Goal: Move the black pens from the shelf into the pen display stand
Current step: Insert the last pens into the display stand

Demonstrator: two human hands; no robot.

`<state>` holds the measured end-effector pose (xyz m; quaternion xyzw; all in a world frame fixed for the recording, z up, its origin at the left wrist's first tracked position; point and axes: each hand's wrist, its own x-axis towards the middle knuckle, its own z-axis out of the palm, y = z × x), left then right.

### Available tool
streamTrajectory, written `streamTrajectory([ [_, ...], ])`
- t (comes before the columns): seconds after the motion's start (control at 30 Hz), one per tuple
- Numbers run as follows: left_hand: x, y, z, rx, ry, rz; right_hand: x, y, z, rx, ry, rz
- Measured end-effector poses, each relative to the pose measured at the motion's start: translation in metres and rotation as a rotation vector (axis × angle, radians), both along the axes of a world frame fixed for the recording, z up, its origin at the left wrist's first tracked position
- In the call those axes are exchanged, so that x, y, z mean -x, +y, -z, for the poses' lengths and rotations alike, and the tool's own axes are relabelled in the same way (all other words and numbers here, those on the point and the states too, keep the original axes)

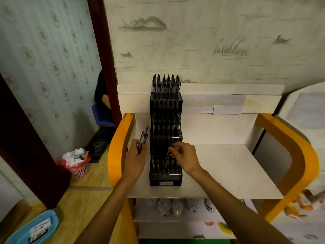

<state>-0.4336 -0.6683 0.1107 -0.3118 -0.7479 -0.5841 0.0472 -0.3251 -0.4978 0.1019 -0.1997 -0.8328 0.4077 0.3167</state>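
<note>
A black stepped pen display stand (165,178) stands on the white shelf (228,173), its back against the rear panel. Several black pens fill its top tier (166,83), and more sit in the middle tier. My left hand (135,159) is just left of the stand and grips a small bunch of black pens (144,137) that point up and away. My right hand (184,157) is over the stand's lowest tier and pinches a single black pen (168,155), held tip-down among the slots.
Orange curved side rails (297,155) flank the shelf. A lower shelf holds several bagged items (175,206). On the floor at left stand a pink waste basket (77,166) full of paper and a blue tray (35,228). A dark wooden door frame (103,50) rises behind.
</note>
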Motion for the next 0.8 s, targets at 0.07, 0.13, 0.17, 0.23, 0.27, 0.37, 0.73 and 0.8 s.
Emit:
streamTrajectory([
  [0.07, 0.000, 0.000, 0.001, 0.011, -0.006, 0.003, 0.001, -0.002, 0.003, -0.047, -0.034, -0.005],
  [0.13, 0.001, -0.001, 0.000, -0.012, 0.004, 0.013, 0.002, -0.004, 0.005, -0.077, -0.051, -0.009],
  [0.17, 0.001, -0.001, -0.001, -0.031, 0.013, 0.022, 0.003, -0.005, 0.006, -0.087, -0.060, -0.012],
  [0.23, -0.001, -0.002, -0.004, -0.056, 0.035, 0.043, 0.004, -0.007, 0.008, -0.121, -0.102, -0.026],
  [0.27, -0.001, -0.002, -0.005, -0.063, 0.044, 0.052, 0.004, -0.009, 0.009, -0.144, -0.128, -0.033],
  [0.37, -0.003, 0.000, -0.009, -0.061, 0.036, 0.063, 0.004, -0.012, 0.012, -0.169, -0.155, -0.041],
  [0.73, -0.007, 0.001, -0.010, -0.012, -0.117, 0.114, 0.009, -0.010, 0.019, -0.196, -0.364, -0.084],
  [0.8, -0.008, 0.001, -0.011, 0.001, -0.106, 0.132, 0.008, -0.012, 0.028, -0.147, -0.391, -0.078],
])
